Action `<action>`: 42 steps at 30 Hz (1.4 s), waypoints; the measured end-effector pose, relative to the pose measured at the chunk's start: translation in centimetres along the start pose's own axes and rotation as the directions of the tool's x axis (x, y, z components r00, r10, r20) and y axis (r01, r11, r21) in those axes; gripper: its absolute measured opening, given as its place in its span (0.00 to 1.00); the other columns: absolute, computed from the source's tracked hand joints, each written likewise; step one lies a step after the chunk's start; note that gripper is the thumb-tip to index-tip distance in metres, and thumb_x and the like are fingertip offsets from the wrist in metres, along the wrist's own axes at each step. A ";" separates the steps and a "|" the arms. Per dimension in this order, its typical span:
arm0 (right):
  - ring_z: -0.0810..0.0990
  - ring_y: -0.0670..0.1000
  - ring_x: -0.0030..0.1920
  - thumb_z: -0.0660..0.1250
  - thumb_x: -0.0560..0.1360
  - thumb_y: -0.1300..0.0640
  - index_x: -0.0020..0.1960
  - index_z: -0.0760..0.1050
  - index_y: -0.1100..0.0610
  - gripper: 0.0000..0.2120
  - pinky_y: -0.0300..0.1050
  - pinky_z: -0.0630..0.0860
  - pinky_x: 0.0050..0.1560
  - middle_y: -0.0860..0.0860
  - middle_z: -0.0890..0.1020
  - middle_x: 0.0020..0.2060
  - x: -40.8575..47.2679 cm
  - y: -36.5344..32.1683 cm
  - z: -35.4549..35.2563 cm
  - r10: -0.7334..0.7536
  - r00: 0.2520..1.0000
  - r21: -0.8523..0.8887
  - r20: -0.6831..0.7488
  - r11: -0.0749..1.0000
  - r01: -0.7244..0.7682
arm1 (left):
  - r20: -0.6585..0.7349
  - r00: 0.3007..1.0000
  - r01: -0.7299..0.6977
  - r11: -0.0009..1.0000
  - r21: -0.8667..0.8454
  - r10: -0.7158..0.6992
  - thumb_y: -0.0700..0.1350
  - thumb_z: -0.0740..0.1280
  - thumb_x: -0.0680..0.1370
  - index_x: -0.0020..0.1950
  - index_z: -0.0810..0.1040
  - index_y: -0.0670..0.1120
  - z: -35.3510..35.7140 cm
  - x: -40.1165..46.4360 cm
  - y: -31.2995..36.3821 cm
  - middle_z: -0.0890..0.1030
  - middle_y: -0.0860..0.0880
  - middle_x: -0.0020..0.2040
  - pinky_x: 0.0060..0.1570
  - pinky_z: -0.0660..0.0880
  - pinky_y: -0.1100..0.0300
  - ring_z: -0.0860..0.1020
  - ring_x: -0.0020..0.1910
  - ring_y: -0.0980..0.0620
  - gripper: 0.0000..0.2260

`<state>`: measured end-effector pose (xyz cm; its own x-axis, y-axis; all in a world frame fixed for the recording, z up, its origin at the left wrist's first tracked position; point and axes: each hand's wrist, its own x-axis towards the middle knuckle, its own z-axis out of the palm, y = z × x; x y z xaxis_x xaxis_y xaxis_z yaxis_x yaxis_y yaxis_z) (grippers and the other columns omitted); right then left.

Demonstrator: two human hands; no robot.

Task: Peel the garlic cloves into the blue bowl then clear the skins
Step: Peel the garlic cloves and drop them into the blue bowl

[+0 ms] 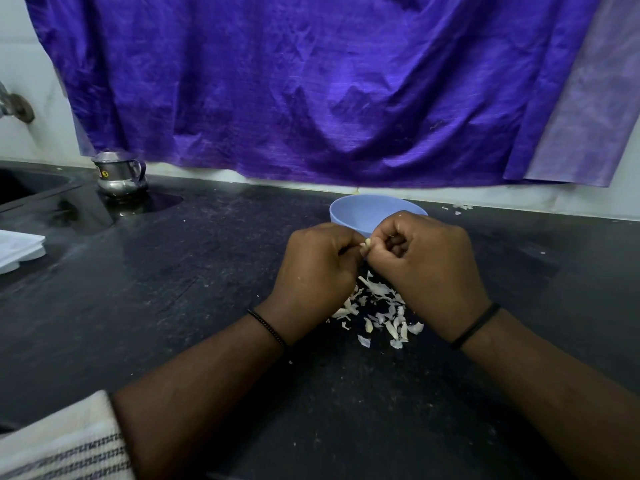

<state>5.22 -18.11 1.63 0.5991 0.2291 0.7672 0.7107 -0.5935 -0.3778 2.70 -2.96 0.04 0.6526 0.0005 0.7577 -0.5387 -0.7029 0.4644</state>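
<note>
Both the left hand (317, 261) and right hand (422, 258) pinch a small pale garlic clove (367, 242) mid-frame; probably slippery, papery skin best picked at the tip.

Two bare forearms, no watch-like gear. Thin black beaded band on left wrist (267, 328). Plain black band on right wrist (475, 326). Cream sleeve (65, 445) with dark woven stripes at left arm's upper end.

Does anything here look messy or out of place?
Only the garlic skins heaped on the counter under both hands, plus stray bits by the wall right of the bowl.
</note>
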 end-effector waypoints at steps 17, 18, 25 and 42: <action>0.77 0.37 0.31 0.69 0.70 0.58 0.39 0.79 0.56 0.02 0.28 0.70 0.32 0.43 0.79 0.30 0.4 0.5 0.0 0.217 0.970 0.247 0.107 0.939 -0.238 | 0.075 0.965 0.260 0.937 -0.232 -0.249 0.40 0.72 0.77 0.47 0.86 0.45 0.1 0.6 -0.1 0.82 0.59 0.32 0.33 0.73 0.67 0.77 0.29 0.63 0.04; 0.77 0.38 0.33 0.69 0.70 0.56 0.40 0.79 0.56 0.03 0.29 0.71 0.33 0.42 0.79 0.30 0.5 0.5 -0.2 0.189 0.978 0.206 0.088 0.957 -0.203 | 0.061 0.963 0.268 0.937 -0.225 -0.261 0.40 0.72 0.76 0.47 0.87 0.45 0.0 0.6 -0.1 0.83 0.58 0.35 0.34 0.73 0.66 0.77 0.30 0.63 0.04; 0.77 0.45 0.37 0.69 0.71 0.60 0.42 0.76 0.54 0.02 0.40 0.74 0.38 0.43 0.78 0.36 0.6 1.1 -0.2 0.000 1.000 0.012 0.027 1.000 -0.001 | 0.182 0.885 0.460 0.745 -0.484 -0.428 0.48 0.68 0.79 0.42 0.83 0.35 -0.5 0.8 0.2 0.81 0.42 0.32 0.21 0.65 0.65 0.71 0.22 0.53 0.16; 0.77 0.40 0.33 0.69 0.73 0.62 0.41 0.77 0.56 0.04 0.29 0.70 0.33 0.45 0.80 0.32 0.2 0.4 0.0 0.131 0.986 0.233 0.101 0.961 -0.152 | 0.389 0.802 0.591 0.506 -0.629 -0.453 0.36 0.67 0.79 0.49 0.81 0.32 -0.7 1.0 0.3 0.82 0.42 0.37 0.22 0.70 0.63 0.74 0.26 0.52 0.06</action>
<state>5.63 -18.31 1.65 0.7215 0.2263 0.6544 0.6776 -0.4253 -0.6000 2.85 -2.66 1.25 0.9748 0.0420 0.2190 -0.2220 0.0920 0.9707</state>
